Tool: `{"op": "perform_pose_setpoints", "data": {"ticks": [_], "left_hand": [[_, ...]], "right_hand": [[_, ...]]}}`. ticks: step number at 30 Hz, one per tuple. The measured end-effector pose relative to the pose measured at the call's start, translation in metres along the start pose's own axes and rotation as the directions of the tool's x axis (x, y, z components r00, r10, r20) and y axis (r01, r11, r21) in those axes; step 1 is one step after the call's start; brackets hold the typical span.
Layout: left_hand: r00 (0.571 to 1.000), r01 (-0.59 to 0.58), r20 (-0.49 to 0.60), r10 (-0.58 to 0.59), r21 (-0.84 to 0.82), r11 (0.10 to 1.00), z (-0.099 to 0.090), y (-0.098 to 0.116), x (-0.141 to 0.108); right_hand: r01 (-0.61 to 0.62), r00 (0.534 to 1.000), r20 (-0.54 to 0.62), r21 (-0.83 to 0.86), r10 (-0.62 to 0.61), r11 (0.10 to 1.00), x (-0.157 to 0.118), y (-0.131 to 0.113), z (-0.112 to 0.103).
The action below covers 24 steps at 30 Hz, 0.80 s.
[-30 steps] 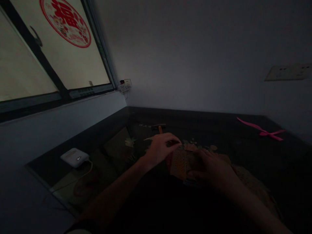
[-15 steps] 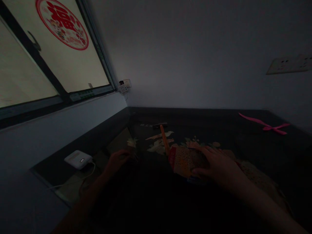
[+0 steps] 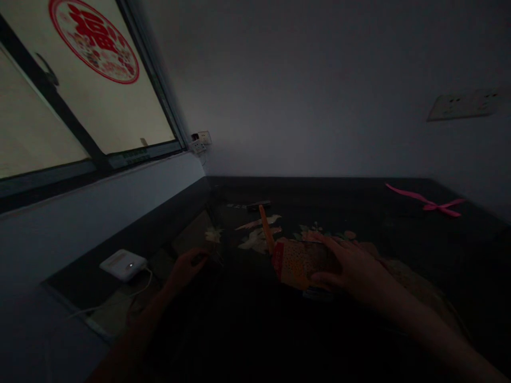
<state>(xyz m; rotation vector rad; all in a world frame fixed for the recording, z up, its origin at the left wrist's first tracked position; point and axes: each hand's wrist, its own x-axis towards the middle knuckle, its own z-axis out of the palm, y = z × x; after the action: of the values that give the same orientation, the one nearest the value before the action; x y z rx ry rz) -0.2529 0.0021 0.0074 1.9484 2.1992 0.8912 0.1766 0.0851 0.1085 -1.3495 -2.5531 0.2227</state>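
Head view: prob. steadying patterned piece (image 3: 296,264) on table (image 3: 339,199), by orange stick (image 3: 265,227), w/ R hand (image 3: 353,261), fingers spread part-open across it; L hand (image 3: 187,268) apart, fingers curled, can't tell if gripping, too dark.

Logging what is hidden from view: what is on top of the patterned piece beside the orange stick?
The right hand lies over its right part. The red and yellow areas of the patterned piece show; whatever the palm and fingers cover is hidden.
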Motion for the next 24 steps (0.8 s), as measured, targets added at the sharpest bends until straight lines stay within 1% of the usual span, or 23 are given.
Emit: {"op": "perform_pose_setpoints", "data": {"ticks": [3, 5, 6, 8, 10, 12, 14, 15, 16, 17, 18, 21, 23, 24], "left_hand": [[0.999, -0.010, -0.047, 0.011, 0.029, 1.000, -0.001, 0.005, -0.002], [0.995, -0.069, -0.069, 0.073, 0.050, 0.996, 0.002, 0.007, -0.001], [0.992, -0.111, -0.059, 0.115, 0.067, 0.992, 0.004, 0.007, 0.000], [0.982, -0.186, 0.003, 0.187, 0.109, 0.976, 0.010, 0.006, 0.008], [0.968, -0.244, 0.103, 0.230, 0.145, 0.959, 0.017, 0.005, 0.020], [0.936, -0.311, 0.224, 0.273, 0.155, 0.938, 0.022, 0.004, 0.035], [0.891, -0.372, 0.329, 0.312, 0.138, 0.918, 0.024, 0.004, 0.047], [0.878, -0.386, 0.357, 0.320, 0.131, 0.913, 0.024, 0.003, 0.050], [0.873, -0.386, 0.369, 0.317, 0.129, 0.913, 0.023, 0.002, 0.051], [0.880, -0.371, 0.365, 0.303, 0.133, 0.919, 0.022, 0.001, 0.049], [0.896, -0.344, 0.346, 0.278, 0.143, 0.928, 0.019, -0.001, 0.044], [0.941, -0.244, 0.281, 0.188, 0.179, 0.953, 0.011, -0.005, 0.019], [0.952, -0.208, 0.269, 0.149, 0.205, 0.957, 0.006, -0.003, -0.001], [0.950, -0.206, 0.277, 0.142, 0.219, 0.954, 0.004, 0.000, -0.011]], "right_hand": [[0.022, 1.000, -0.019, 0.044, -0.021, 0.999, 0.000, 0.002, 0.000], [0.028, 0.999, -0.028, 0.056, -0.027, 0.998, 0.000, 0.003, -0.001], [0.029, 0.999, -0.033, 0.060, -0.027, 0.998, 0.000, 0.003, -0.002], [0.026, 0.999, -0.037, 0.058, -0.024, 0.998, 0.000, 0.003, -0.003], [0.023, 0.999, -0.044, 0.052, -0.021, 0.998, 0.000, 0.003, -0.002], [0.027, 0.998, -0.053, 0.049, -0.024, 0.998, 0.000, 0.003, -0.001], [0.033, 0.998, -0.057, 0.053, -0.030, 0.998, 0.000, 0.004, 0.000], [0.035, 0.998, -0.057, 0.054, -0.032, 0.998, -0.001, 0.004, 0.000], [0.035, 0.998, -0.059, 0.054, -0.032, 0.998, -0.001, 0.004, -0.001], [0.035, 0.998, -0.060, 0.049, -0.032, 0.998, -0.002, 0.004, -0.001], [0.035, 0.998, -0.060, 0.042, -0.032, 0.999, -0.002, 0.004, -0.002], [0.028, 0.998, -0.059, 0.014, -0.027, 1.000, -0.002, 0.003, -0.003], [0.021, 0.998, -0.057, 0.009, -0.020, 1.000, -0.001, 0.003, -0.003], [0.019, 0.998, -0.055, 0.012, -0.018, 1.000, 0.000, 0.004, -0.002]]}}
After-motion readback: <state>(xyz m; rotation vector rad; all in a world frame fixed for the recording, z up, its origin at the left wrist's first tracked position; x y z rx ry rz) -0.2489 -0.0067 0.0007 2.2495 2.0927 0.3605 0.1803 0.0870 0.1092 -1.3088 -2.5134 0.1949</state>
